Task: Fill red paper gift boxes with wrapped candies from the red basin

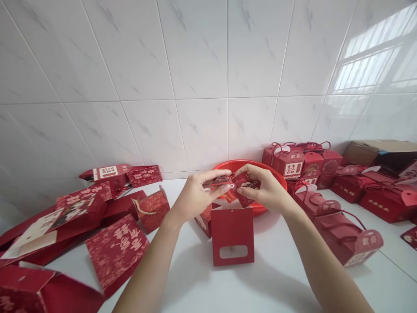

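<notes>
Above an upright red paper gift box with a window cutout, both my hands are raised close together. My left hand is closed, pinching a small red packet between thumb and fingers. In my right hand, thumb and fingers close on a dark red packet with pale lettering. The two packets nearly meet, and a small round white mark shows between them. Behind my hands stands a red plastic basin; its contents are mostly hidden. A patterned red flap of the box leans out on its left.
Several folded red gift boxes lie on the white table to the left. At right stand several assembled boxes with cord handles. A brown cardboard carton sits at the back right, against the tiled wall.
</notes>
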A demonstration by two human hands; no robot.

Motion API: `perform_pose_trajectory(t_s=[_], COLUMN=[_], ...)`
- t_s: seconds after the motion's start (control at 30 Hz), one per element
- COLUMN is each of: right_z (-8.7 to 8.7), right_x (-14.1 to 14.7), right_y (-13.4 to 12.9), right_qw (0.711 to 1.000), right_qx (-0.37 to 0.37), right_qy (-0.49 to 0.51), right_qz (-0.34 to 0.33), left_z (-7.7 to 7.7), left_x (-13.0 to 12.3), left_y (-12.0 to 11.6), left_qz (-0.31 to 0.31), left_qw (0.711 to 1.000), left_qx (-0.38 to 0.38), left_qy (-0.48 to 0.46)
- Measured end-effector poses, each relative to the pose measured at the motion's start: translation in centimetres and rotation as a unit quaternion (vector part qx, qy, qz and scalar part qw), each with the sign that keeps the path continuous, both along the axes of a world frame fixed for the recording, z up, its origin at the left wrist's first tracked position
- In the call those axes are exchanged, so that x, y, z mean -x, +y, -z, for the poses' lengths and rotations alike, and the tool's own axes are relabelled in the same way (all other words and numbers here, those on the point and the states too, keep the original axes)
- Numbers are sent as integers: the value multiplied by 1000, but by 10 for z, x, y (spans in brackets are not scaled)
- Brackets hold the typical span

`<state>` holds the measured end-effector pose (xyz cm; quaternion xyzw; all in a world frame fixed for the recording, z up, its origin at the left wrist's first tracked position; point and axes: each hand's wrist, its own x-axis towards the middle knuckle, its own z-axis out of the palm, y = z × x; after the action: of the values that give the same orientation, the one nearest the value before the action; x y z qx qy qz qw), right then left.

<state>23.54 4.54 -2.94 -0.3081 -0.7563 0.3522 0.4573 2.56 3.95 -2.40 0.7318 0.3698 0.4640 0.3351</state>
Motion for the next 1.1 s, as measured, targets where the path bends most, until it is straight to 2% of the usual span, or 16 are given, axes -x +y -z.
perform_pose_trajectory(t_s=[0.13, 0.23, 0.4, 0.57, 0.63, 0.77, 0.83, 0.97, 1.1], right_z=[-1, -1, -2, -5, -6, -7, -7, -7, -7], right_x=[-5, -6, -9, -10, -11, -13, -14, -16, -17], right_y=[-4, -4, -4, -4, -5, -6, -6, -5, -5], right_qw=[997, 996, 997, 997, 997, 997, 996, 995, 995], right_qx=[-19, -32, -52, -58, -59, -64, -67, -74, -76], right_qy=[-67, -86, -58, -32, -30, -26, -27, -31, -24], right_qz=[-20, -12, 20, 36, 40, 45, 50, 57, 59], left_z=[-2, -3, -9, -9, -8, -9, -11, -15, -23], left_x=[2, 2, 7, 6, 5, 5, 6, 9, 9], left_y=[-4, -5, -9, -11, -11, -13, -16, -21, -31], left_qz=[38, 40, 21, 79, 95, 116, 154, 252, 323], left_qw=[998, 996, 984, 955, 954, 973, 969, 933, 915], left_qx=[25, 4, -7, -22, -34, -47, -41, -11, 18], left_qy=[32, 86, 179, 286, 283, 192, 190, 258, 242])
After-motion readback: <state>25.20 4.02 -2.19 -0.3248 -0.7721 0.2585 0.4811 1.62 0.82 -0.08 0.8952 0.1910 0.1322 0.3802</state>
